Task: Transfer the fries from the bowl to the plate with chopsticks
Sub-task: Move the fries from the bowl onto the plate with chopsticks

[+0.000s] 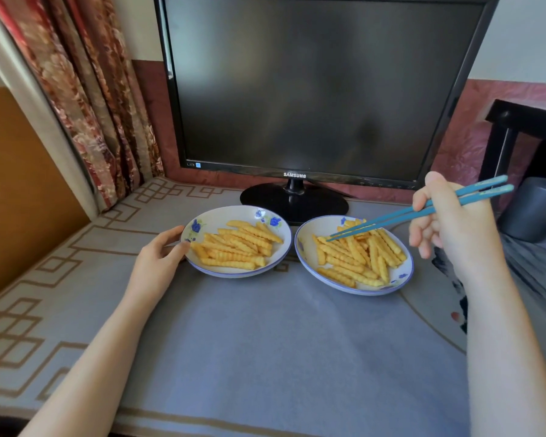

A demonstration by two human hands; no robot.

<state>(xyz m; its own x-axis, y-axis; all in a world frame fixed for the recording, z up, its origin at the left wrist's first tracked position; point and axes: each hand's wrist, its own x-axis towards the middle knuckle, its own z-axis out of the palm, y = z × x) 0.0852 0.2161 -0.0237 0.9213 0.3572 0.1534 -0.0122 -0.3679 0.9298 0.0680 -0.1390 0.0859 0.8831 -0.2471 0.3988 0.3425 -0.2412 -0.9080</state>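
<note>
The left hand [161,257] gripped the left dish [216,216], thumb and fingers curled round its left rim. The right hand [448,225] held the blue chopsticks [423,211] in curled fingers, above the right dish [325,223]. The chopstick tips lay close together at the far-left part of the right fries pile [360,257]; whether they pinched a fry could not be told. The left fries pile [237,247] lay in the left dish. Both dishes stood just beside each other on the grey tablecloth [265,342], near the dark monitor [322,89].
</note>
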